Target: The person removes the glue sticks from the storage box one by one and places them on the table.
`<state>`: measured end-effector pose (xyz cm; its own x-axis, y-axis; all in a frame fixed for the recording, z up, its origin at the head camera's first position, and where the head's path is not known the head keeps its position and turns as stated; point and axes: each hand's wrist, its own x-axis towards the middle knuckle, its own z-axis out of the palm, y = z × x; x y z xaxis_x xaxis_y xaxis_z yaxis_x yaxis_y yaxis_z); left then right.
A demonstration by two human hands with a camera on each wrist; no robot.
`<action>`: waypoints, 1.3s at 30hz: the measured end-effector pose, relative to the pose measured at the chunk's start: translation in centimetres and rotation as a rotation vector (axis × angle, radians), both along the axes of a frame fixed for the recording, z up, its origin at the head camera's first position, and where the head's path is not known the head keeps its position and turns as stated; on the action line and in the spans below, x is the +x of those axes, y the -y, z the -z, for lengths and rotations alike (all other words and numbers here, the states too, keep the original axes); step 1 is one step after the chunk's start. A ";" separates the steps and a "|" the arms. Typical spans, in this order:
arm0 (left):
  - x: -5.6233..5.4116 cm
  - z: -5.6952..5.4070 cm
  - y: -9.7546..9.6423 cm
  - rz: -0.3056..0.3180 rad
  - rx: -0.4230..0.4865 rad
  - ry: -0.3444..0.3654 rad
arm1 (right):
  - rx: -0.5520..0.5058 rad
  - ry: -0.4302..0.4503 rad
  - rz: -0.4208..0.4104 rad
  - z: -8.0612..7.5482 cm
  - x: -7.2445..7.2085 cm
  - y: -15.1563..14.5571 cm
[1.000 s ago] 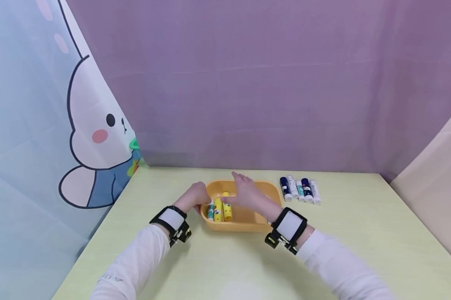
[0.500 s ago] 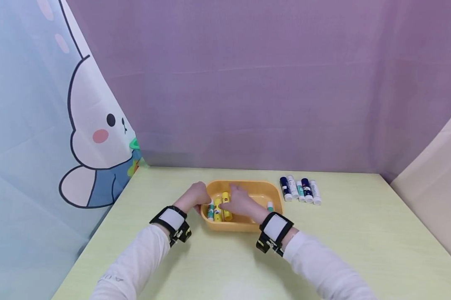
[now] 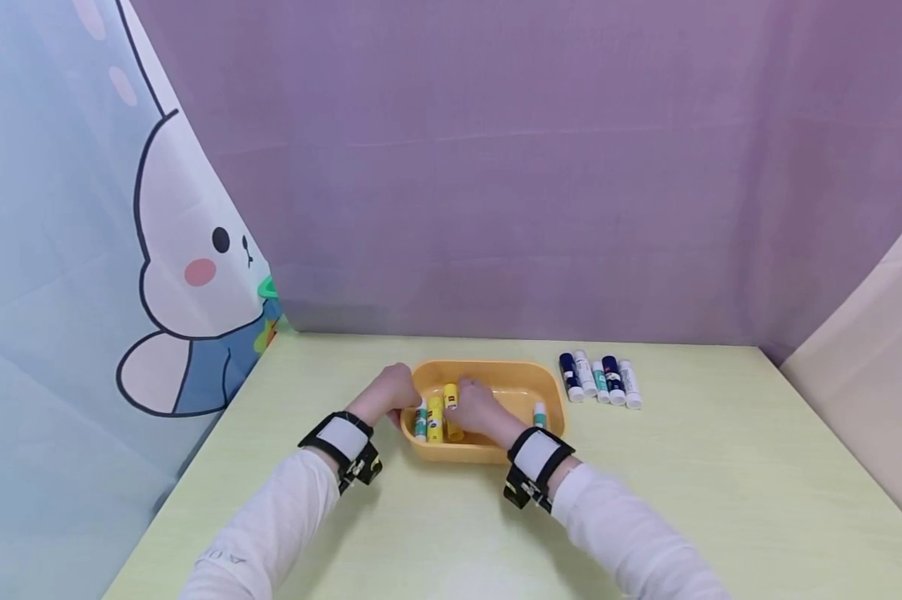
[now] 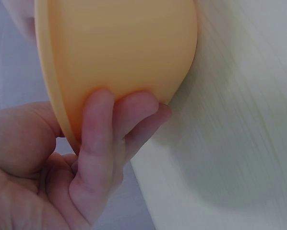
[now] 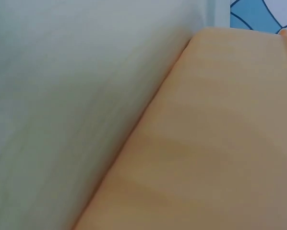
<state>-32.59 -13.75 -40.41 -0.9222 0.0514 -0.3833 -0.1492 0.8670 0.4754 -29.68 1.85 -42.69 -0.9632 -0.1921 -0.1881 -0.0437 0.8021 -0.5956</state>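
Observation:
An orange plastic bin sits on the table in the head view. My left hand grips its left rim, thumb over the edge and fingers against the outer wall. Inside, a teal-and-white glue stick and a yellow glue stick lie side by side at the left end. Just right of them, my right hand reaches in and pinches a second yellow glue stick, covering its middle. Another teal glue stick lies at the bin's right end. The right wrist view shows only the bin's outer wall.
To the right of the bin, a row of several glue sticks, navy, white and teal, lies on the pale table. A purple curtain hangs behind the table, and a printed blue curtain is on the left.
My right hand has moved left and down into the bin, its fingers closing at the second yellow glue stick. The teal glue stick at the right end has come into view. My left hand stays put.

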 end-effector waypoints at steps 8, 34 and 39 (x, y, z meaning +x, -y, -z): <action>0.2 -0.1 0.0 0.000 0.003 -0.011 | 0.012 0.018 0.004 0.0 -0.1 0.4; 0.0 0.0 -0.2 0.015 -0.020 -0.015 | -0.030 0.054 -0.003 0.3 -0.4 0.7; -0.2 0.1 -0.1 0.005 -0.008 -0.002 | -0.011 0.039 -0.011 0.3 -0.8 0.5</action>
